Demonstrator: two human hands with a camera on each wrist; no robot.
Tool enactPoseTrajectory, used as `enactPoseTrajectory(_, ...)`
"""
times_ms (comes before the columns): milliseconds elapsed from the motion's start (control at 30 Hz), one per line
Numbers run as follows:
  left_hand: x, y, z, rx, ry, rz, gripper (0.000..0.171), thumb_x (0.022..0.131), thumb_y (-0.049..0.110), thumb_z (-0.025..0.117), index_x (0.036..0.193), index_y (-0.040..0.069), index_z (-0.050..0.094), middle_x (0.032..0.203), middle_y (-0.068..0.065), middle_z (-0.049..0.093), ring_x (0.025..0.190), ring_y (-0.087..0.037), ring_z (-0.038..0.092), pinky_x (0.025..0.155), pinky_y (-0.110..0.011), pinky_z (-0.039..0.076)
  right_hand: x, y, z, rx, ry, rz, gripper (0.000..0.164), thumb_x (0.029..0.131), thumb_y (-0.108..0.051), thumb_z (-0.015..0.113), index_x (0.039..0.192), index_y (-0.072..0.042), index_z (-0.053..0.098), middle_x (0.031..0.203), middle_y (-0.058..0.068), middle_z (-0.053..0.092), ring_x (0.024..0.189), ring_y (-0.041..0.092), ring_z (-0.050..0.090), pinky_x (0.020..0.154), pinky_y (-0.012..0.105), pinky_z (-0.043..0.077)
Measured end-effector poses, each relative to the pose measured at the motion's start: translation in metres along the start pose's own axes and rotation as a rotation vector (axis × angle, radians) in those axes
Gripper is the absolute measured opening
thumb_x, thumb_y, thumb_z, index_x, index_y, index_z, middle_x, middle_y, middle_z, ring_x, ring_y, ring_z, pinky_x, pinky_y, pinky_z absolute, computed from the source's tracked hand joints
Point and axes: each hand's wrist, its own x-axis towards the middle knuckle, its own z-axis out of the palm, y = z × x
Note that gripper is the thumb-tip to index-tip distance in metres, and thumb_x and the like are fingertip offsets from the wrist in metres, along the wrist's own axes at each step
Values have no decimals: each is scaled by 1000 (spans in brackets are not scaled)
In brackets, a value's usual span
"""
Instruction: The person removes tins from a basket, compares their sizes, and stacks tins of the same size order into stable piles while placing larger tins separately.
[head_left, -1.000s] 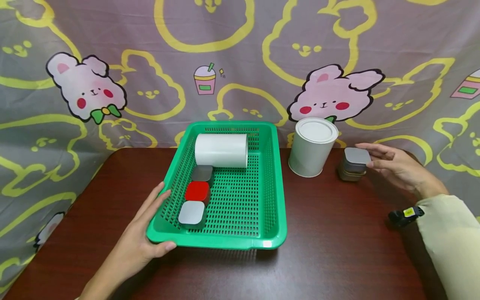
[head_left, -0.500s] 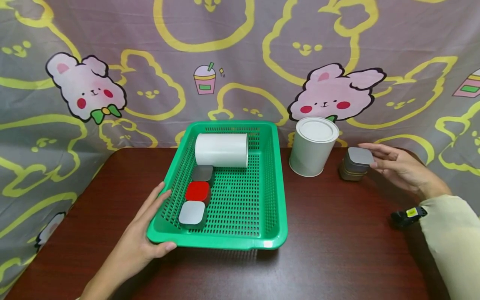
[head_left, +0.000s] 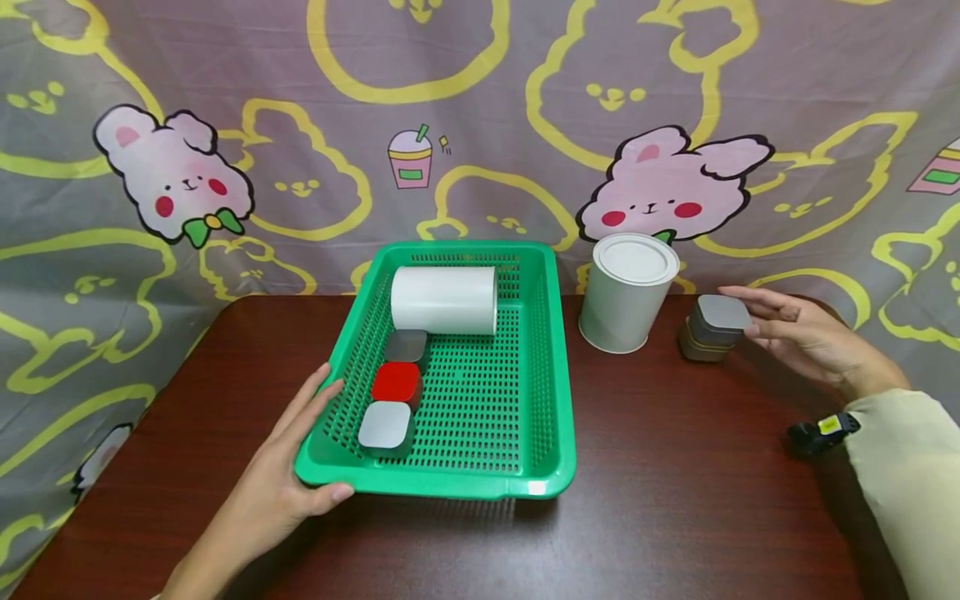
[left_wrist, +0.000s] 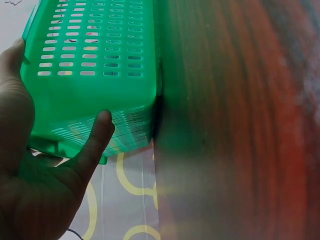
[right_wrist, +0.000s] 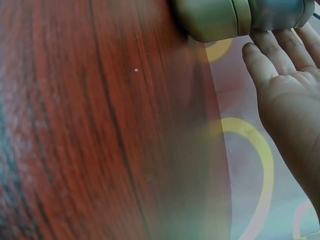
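Observation:
In the head view, my left hand (head_left: 273, 479) touches the front-left corner of the green plastic basket (head_left: 566, 400), fingers straight at the side rim and thumb against the front wall. The basket holds a white can (head_left: 442, 300) on its side. A dark-topped tin (head_left: 407, 346), a red-topped tin (head_left: 397, 382) and a silver-topped tin (head_left: 386, 425) form a row there. My right hand (head_left: 821, 342) pinches the upper grey tin (head_left: 723, 312). This sits slightly off-centre on a brownish lower tin (head_left: 701, 346); its far side is hidden.
An upright white can (head_left: 628, 296) stands between the basket and the stacked tins. The dark wooden table (head_left: 660, 500) ends at a patterned cloth (head_left: 480, 108) hanging behind. A black strap device (head_left: 823, 432) is on the right wrist.
My right hand has slid slightly to the right, and the upper grey tin has shifted with it over the lower tin. The left hand and basket look unchanged.

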Motion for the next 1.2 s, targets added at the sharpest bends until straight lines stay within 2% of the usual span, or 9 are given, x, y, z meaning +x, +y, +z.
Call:
enactPoseTrajectory(133, 0, 0, 0, 1, 0, -9, 109, 65, 23, 91, 155, 32, 29, 164, 9, 15, 140, -14, 29, 99, -19, 40, 0, -1, 0, 2, 8, 12, 56, 100, 4, 42, 154, -4, 28, 153, -11, 29, 135, 4, 22, 93, 10, 43)
enactPoseTrajectory(200, 0, 0, 0, 2, 0, -8, 109, 65, 23, 91, 155, 32, 29, 164, 9, 15, 140, -14, 29, 100, -26, 42, 1, -1, 1, -2, 18, 28, 57, 100, 3, 43, 154, -6, 27, 156, -8, 26, 136, 6, 23, 93, 11, 44)
enactPoseTrajectory(333, 0, 0, 1, -2, 0, -2, 110, 64, 23, 91, 155, 32, 29, 164, 9, 15, 140, -13, 29, 101, -34, 44, 1, -3, 1, -28, 33, 68, 63, 100, 1, 46, 157, -15, 23, 163, -7, 12, 149, 13, 4, 90, 9, 43)
enactPoseTrajectory(433, -1, -1, 1, -6, 1, 4, 110, 64, 23, 91, 155, 32, 29, 164, 9, 15, 140, -12, 29, 101, -40, 45, 0, -3, -1, -23, 13, 43, 68, 99, 3, 46, 158, -17, 19, 163, -5, 16, 151, 12, 3, 91, 9, 43)
enactPoseTrajectory(500, -1, -1, 1, -11, 1, 10, 111, 64, 23, 91, 155, 31, 29, 165, 9, 15, 141, -13, 29, 98, -55, 44, -2, -3, -2, -5, -10, -2, 69, 99, 7, 44, 158, -15, 16, 160, -4, 26, 146, 2, 18, 93, 10, 43)
enactPoseTrajectory(667, 0, -1, 1, -30, 3, 30, 111, 63, 23, 91, 155, 30, 29, 165, 8, 15, 142, -13, 27, 94, -66, 41, -7, -6, -2, 72, -25, -101, 67, 99, 11, 39, 158, -10, 15, 151, -6, 43, 131, -6, 45, 95, 11, 44)
enactPoseTrajectory(867, 0, -2, 0, -16, 7, 34, 111, 63, 25, 91, 155, 29, 29, 165, 7, 15, 142, -11, 27, 95, -64, 43, -12, -16, 6, 24, 70, -105, 63, 99, 8, 42, 156, -10, 22, 148, -8, 47, 129, -5, 48, 92, 10, 45)
enactPoseTrajectory(1067, 1, -2, 0, 17, -1, 1, 110, 65, 25, 90, 155, 31, 28, 165, 8, 14, 141, -20, 30, 97, -54, 46, -13, -25, 15, -109, 211, -50, 63, 99, -1, 51, 155, -17, 28, 145, -12, 47, 124, -9, 47, 84, 10, 42)
enactPoseTrajectory(1200, 1, -2, 0, 12, -5, 1, 109, 66, 25, 90, 155, 31, 28, 165, 8, 14, 140, -24, 30, 96, -55, 47, -16, -31, 20, -108, 261, -48, 63, 98, -2, 54, 154, -18, 31, 143, -13, 49, 121, -11, 49, 84, 8, 41)
